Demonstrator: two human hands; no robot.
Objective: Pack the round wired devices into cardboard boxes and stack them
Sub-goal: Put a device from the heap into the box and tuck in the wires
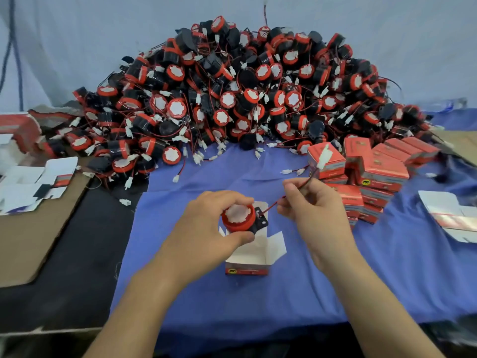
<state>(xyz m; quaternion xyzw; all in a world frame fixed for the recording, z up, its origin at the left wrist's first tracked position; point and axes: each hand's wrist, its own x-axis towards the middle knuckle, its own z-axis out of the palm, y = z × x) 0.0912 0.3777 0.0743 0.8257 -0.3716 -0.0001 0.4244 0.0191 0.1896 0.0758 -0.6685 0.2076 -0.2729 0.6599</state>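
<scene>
Boxes (pixel 374 174) stacked at right, a few done; heap (pixel 232 89) barely dented; left hand (pixel 214 223) grips device (pixel 238 218) over open box (pixel 247 257); right hand (pixel 309 202) pinches wire (pixel 273 204)

The heap of devices (pixel 232 94) at upper centre is red, black and white. The packed boxes (pixel 374 171) at right are red with grey bands. A blue cloth (pixel 232 301) covers the worktop.

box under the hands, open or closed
Open: the box has its white flaps spread, white inside showing below the device the left hand holds.
</scene>
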